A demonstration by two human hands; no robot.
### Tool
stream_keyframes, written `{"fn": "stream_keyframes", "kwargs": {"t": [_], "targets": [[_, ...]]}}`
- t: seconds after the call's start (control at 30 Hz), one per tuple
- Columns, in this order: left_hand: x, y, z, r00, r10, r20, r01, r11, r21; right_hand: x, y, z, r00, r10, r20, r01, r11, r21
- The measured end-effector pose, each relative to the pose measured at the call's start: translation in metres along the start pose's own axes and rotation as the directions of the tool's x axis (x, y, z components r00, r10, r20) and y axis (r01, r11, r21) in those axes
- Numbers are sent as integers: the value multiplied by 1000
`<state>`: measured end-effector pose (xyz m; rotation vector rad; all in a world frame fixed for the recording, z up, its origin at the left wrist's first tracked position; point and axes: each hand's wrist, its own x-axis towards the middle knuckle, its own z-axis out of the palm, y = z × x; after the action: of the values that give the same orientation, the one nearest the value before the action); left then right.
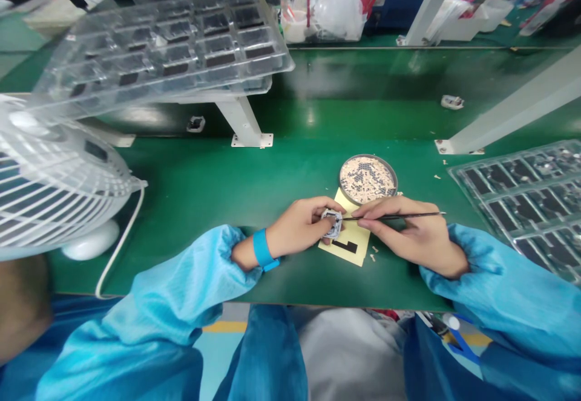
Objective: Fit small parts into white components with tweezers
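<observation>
Between the fingers and thumb of my left hand (302, 225) sits a small grey-white plastic housing (333, 224). My right hand (408, 231) pinches a thin dark pair of tweezers (399, 215), its tip pointing left at the housing's edge; whether tip and housing touch, I cannot tell. Below both hands lies a yellow card (358, 254) with a black mark. Just beyond them, a round dish (396, 180) holds many tiny beige and dark pieces. A few loose beige bits (373, 257) lie beside the card.
A white fan (59, 177) stands at the left. Clear plastic trays (181, 44) rest on a raised shelf at the back left; another compartment tray (535, 201) lies at the right. White shelf legs (240, 120) rise from the green table (195, 189). Single housings (452, 102) lie farther back.
</observation>
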<state>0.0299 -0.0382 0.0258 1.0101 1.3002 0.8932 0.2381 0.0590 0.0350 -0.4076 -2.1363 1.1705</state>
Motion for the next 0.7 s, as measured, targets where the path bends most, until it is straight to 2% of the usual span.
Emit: {"fn": "stream_keyframes", "kwargs": {"t": [0.2,0.33,0.53,0.7], "targets": [[0,0,0,1000,10,-1,-10,1000,-11,1,-2,3,994,-77,80,83,994,-70],[0,1,0,999,32,-1,-32,998,-46,0,-8,3,990,-137,18,138,986,-96],[1,-4,-1,994,105,7,-104,990,-90,-1,-7,2,997,-61,46,64,996,-61],[0,-3,-2,989,147,-5,-146,984,-103,-2,-8,2,998,-36,-56,37,999,1]]}}
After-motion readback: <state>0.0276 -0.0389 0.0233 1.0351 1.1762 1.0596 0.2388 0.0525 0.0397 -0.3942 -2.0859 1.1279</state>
